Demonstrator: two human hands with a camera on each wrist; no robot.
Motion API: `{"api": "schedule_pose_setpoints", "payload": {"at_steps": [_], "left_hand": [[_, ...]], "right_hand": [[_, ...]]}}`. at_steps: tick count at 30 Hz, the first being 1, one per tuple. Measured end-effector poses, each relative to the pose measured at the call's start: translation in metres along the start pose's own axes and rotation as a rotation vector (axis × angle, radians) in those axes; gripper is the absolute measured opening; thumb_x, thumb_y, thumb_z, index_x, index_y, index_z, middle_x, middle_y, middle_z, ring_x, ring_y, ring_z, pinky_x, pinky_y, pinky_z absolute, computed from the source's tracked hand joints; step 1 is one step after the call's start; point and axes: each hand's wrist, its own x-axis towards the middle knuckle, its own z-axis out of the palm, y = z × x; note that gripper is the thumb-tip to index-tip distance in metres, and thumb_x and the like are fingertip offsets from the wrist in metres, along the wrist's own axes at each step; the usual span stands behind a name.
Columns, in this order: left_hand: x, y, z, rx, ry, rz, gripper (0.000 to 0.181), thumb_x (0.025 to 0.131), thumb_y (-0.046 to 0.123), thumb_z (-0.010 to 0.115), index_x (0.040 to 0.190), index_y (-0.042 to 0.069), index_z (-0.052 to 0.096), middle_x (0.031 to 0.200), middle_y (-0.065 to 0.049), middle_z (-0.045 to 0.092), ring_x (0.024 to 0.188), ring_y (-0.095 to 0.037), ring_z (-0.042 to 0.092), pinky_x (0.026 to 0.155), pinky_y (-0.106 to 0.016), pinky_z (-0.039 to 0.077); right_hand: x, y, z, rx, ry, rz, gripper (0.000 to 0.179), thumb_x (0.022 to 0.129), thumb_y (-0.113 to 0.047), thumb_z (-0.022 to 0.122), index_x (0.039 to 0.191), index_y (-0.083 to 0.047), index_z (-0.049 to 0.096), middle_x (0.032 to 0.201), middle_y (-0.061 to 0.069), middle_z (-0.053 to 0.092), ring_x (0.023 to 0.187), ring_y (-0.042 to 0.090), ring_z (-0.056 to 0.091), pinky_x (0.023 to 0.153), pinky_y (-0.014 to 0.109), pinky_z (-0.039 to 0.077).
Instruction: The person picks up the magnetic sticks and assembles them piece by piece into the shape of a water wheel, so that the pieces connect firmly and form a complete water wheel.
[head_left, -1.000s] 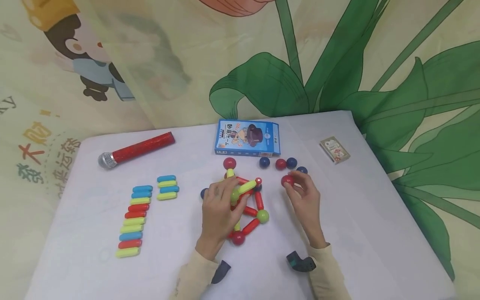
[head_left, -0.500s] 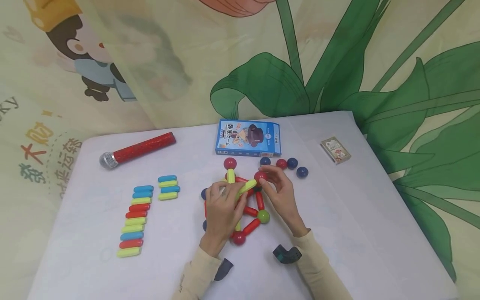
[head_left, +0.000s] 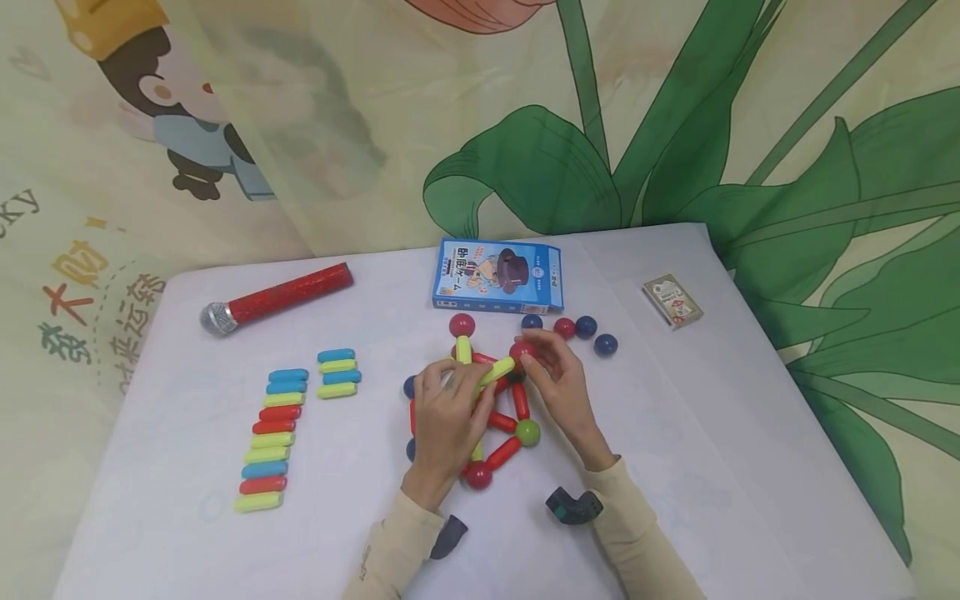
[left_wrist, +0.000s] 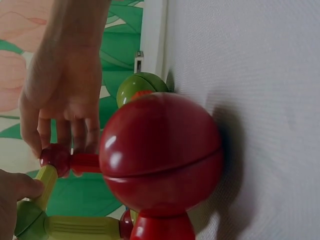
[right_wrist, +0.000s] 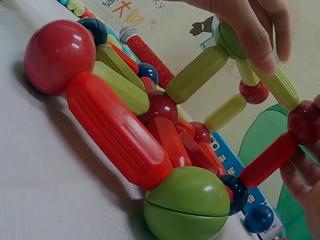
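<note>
Frame: an open structure of red and yellow-green plastic rods joined by glossy red, green and dark blue balls [head_left: 502,421], resting on the white-covered tabletop [head_left: 735,467].
Left hand: the left hand [head_left: 450,417] reaches over the frame and grips it at a raised glossy green ball [right_wrist: 230,39], its thumb against the smooth yellow-green rod [head_left: 497,372] that slopes out from that ball.
Right hand: the right hand [head_left: 558,387], at the right side of the frame, pinches a shiny red ball [head_left: 522,354] between thumb and fingers.
Red ball: raised at the frame's right, touching the outer end of the yellow-green rod; a ridged red plastic rod [right_wrist: 270,159] runs from it down to a dark blue ball [right_wrist: 235,194] of the frame.
Loose balls: one red and three dark blue balls [head_left: 586,326] lie beyond the frame, to its right.
Spare rods: left of the frame, a column of ten blue, yellow-green and red rods [head_left: 268,439], with a shorter group of four blue and yellow-green rods [head_left: 339,377] between that column and the frame.
Microphone: a red microphone with a silver head [head_left: 288,295], beyond the frame to its left.
Boxes: a blue printed cardboard box [head_left: 487,275] just beyond the frame; a small printed card box [head_left: 672,301] well apart, beyond it to the right.
</note>
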Motion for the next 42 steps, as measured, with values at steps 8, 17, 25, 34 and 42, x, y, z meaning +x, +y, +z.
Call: {"api": "schedule_pose_setpoints", "payload": {"at_steps": [8, 17, 25, 34, 42], "left_hand": [[0.002, 0.001, 0.001, 0.014, 0.007, 0.007, 0.046, 0.067, 0.018, 0.089, 0.105, 0.006, 0.068, 0.096, -0.007, 0.072, 0.098, -0.026, 0.056, 0.084, -0.042, 0.046], [0.003, 0.002, 0.001, 0.022, 0.006, -0.002, 0.043, 0.067, 0.017, 0.089, 0.104, 0.007, 0.068, 0.095, -0.007, 0.072, 0.097, -0.025, 0.056, 0.086, -0.042, 0.047], [0.001, -0.005, -0.004, -0.036, 0.005, -0.023, 0.044, 0.070, 0.021, 0.086, 0.107, 0.006, 0.067, 0.107, -0.008, 0.067, 0.102, -0.025, 0.055, 0.085, -0.041, 0.047], [-0.023, -0.087, -0.051, -0.146, 0.026, -0.459, 0.028, 0.089, 0.006, 0.066, 0.116, 0.005, 0.061, 0.113, -0.011, 0.063, 0.110, -0.026, 0.055, 0.095, -0.043, 0.045], [-0.051, -0.131, -0.079, -0.135, -0.144, -0.735, 0.036, 0.087, -0.003, 0.064, 0.122, 0.004, 0.057, 0.123, -0.014, 0.057, 0.121, -0.030, 0.050, 0.101, -0.051, 0.043]], "right_hand": [[0.002, 0.003, -0.002, 0.024, -0.008, 0.009, 0.035, 0.094, 0.005, 0.054, 0.127, 0.012, 0.047, 0.120, 0.027, 0.056, 0.109, 0.030, 0.059, 0.093, 0.019, 0.048], [0.004, 0.003, -0.001, 0.025, -0.007, 0.015, 0.035, 0.094, 0.004, 0.053, 0.127, 0.013, 0.047, 0.121, 0.028, 0.055, 0.112, 0.038, 0.056, 0.092, 0.017, 0.047], [0.003, 0.028, -0.003, 0.037, 0.024, 0.007, 0.036, 0.095, 0.000, 0.054, 0.130, 0.007, 0.047, 0.125, 0.022, 0.056, 0.115, 0.029, 0.056, 0.094, 0.019, 0.047], [-0.034, 0.051, -0.007, -0.258, 0.116, 0.276, 0.040, 0.092, -0.013, 0.062, 0.131, -0.013, 0.051, 0.109, 0.007, 0.063, 0.091, 0.018, 0.063, 0.076, 0.017, 0.052], [-0.045, 0.057, 0.013, -0.400, 0.063, 0.271, 0.050, 0.085, -0.015, 0.072, 0.130, -0.012, 0.051, 0.099, 0.004, 0.065, 0.075, 0.014, 0.061, 0.063, 0.022, 0.053]]}}
